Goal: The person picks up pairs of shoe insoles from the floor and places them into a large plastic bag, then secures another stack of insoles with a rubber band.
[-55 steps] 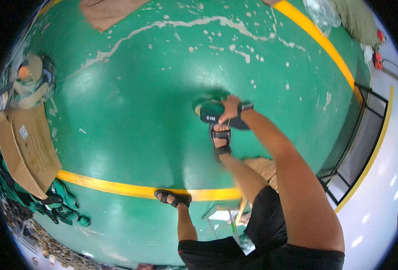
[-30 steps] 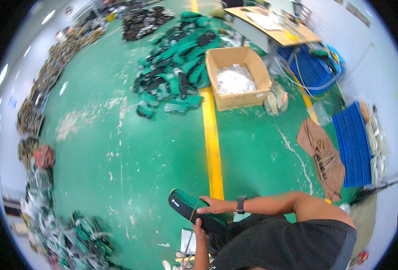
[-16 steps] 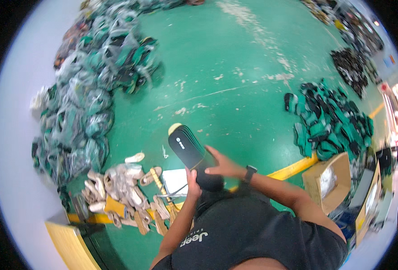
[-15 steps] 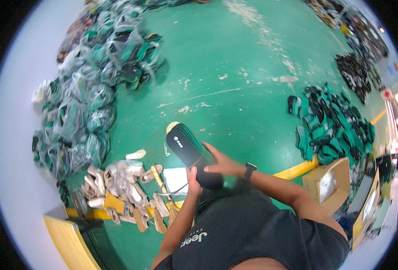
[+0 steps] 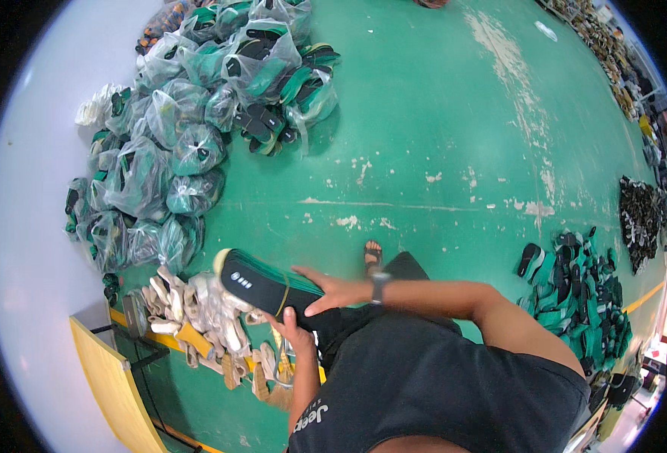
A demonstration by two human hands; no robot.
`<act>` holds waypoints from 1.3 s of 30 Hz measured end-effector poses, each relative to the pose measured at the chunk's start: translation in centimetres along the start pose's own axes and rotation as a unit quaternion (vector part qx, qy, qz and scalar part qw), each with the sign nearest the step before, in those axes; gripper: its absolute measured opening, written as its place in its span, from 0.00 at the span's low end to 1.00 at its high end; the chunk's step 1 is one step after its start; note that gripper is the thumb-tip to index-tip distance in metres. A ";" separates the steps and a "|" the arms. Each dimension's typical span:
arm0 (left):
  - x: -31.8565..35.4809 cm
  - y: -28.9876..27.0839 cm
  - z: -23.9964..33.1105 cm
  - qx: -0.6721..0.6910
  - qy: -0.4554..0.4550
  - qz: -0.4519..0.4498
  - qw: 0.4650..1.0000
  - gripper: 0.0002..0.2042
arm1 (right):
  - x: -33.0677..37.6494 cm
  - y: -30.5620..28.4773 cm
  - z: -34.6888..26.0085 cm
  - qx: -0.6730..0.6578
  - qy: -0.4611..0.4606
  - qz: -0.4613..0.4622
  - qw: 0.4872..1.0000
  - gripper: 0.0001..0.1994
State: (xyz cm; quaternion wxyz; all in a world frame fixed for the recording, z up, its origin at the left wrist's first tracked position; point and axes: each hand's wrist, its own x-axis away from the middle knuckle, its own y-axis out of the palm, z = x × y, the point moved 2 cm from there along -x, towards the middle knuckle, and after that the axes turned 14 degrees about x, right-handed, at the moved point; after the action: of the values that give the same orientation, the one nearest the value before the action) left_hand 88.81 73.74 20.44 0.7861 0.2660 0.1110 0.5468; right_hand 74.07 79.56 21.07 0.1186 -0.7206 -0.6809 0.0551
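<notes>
Both hands hold a stack of soles [image 5: 261,285] above the green floor [image 5: 424,136]. The right hand [image 5: 332,291] lies flat, fingers spread, on top; the left hand [image 5: 295,336] seems to grip it from beneath, partly hidden. Pale soles [image 5: 197,313] lie just below.

I stand on a green painted floor [image 5: 424,113], its coating worn through in pale scuffed patches. At the upper left, clear plastic bags [image 5: 175,136] stuffed with green and black soles lie heaped directly on it. Nearer my feet, a pile of pale sandal parts [image 5: 205,317] rests on the floor beside a yellow line [image 5: 160,338]. At the right lies a loose spread of green and black soles [image 5: 575,291]; beyond it a darker heap [image 5: 641,219], apparently straps, though the rim distorts it.
</notes>
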 end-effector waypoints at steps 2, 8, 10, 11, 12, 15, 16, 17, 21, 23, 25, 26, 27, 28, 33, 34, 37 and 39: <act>-3.9 1.0 -0.5 0.009 -0.018 -0.011 1.000 0.27 | -3.9 -5.8 -1.7 0.066 -0.078 -0.048 0.994 0.51; -18.9 4.6 -7.4 0.081 -0.223 0.041 0.970 0.23 | -14.6 -17.3 0.8 0.112 -0.008 -0.007 0.994 0.51; -24.4 7.9 -10.7 0.149 -0.242 0.049 0.958 0.22 | -16.5 -19.2 4.7 0.152 0.007 0.070 0.986 0.42; -26.9 8.1 -13.1 0.131 -0.217 0.058 0.966 0.23 | -16.4 -20.1 6.6 0.181 0.045 0.095 0.978 0.38; -30.0 7.6 -15.8 0.112 -0.184 0.067 0.974 0.24 | -17.0 -21.4 8.6 0.211 0.075 0.118 0.968 0.34; -39.4 8.6 -23.1 0.169 -0.147 0.145 0.964 0.24 | -16.0 -27.1 17.6 0.105 0.231 0.067 0.965 0.22; -43.0 8.9 -25.3 0.195 -0.139 0.153 0.959 0.25 | -15.6 -29.9 19.9 -0.071 0.340 0.007 0.938 0.20; -46.9 8.9 -27.3 0.205 -0.126 0.173 0.955 0.25 | -15.5 -32.8 21.4 -0.033 0.422 0.003 0.906 0.20; -63.3 13.4 -35.7 0.255 -0.084 0.222 0.937 0.26 | -16.0 -43.5 31.7 -0.004 0.514 0.112 0.850 0.14; -70.6 14.0 -38.9 0.245 -0.056 0.251 0.935 0.27 | -20.1 -49.0 32.8 -0.030 0.521 0.127 0.843 0.12; -76.4 14.9 -41.8 0.218 -0.024 0.257 0.941 0.29 | -24.6 -52.9 33.6 -0.005 0.509 0.112 0.853 0.12; -78.9 15.5 -43.2 0.192 -0.012 0.271 0.943 0.29 | -26.6 -54.7 34.2 0.003 0.501 0.107 0.859 0.12; -81.2 15.9 -44.7 0.184 -0.005 0.268 0.946 0.30 | -27.9 -56.4 35.2 0.010 0.504 0.075 0.861 0.12; -83.1 16.0 -46.0 0.175 0.003 0.263 0.949 0.30 | -28.7 -57.6 35.9 -0.026 0.512 0.097 0.853 0.12; -88.9 13.3 -50.8 -0.050 -0.179 0.345 0.920 0.35 | -29.2 -59.6 39.9 -0.140 0.541 0.134 0.818 0.11; -88.1 14.3 -52.1 -0.104 -0.243 0.346 0.900 0.38 | -27.7 -60.0 40.9 -0.149 0.546 0.137 0.813 0.11; -80.1 17.7 -54.5 -0.223 -0.273 0.226 0.908 0.31 | -19.8 -59.5 41.7 -0.161 0.546 0.133 0.811 0.10; -74.9 16.4 -52.6 -0.334 -0.248 0.106 0.903 0.15 | -17.7 -59.5 41.8 -0.203 0.524 0.131 0.816 0.10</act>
State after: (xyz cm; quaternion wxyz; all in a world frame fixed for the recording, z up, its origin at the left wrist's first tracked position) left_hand 22.88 24.80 -23.32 0.7687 0.1255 -0.3053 0.5479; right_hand 5.24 68.66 -6.14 0.3001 -0.7307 -0.4104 -0.4556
